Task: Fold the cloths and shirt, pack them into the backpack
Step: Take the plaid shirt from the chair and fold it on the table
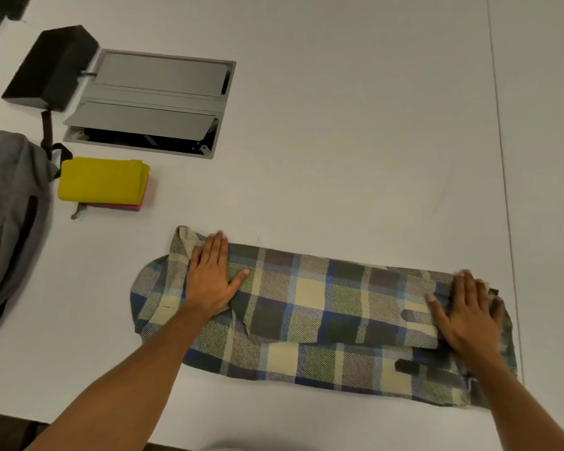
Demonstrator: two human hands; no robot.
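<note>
Head view: one plaid shirt [323, 320], folded into a long band, lies across the near half of the white bench [339, 141], its collar end toward the left and its hem end toward the right, close to a seam line in the bench top. One stack of folded cloths [103, 182] sits well apart from the shirt at the far left; a yellow cloth lies on top, with red and pink edges showing beneath it at the right and near sides, so the exact count of cloths in the stack cannot be told. One grey backpack [10, 216] lies at the left edge of the view, just beside the stack, partly cut off by the frame. Two hands are visible. The left hand [212, 275] lies flat, palm down, fingers straight and together, thumb spread toward the right, pressing the shirt near the collar. The right hand [466, 310] lies flat likewise, fingers extended away from the person, thumb spread toward the left, pressing the hem end of the shirt; neither hand grips anything. Both forearms reach in from the near edge and cover part of the shirt's near border. Beyond the stack, one grey hatch [150, 102] with two flaps is set into the bench, and one black box [51, 68] rests at its left end.
</note>
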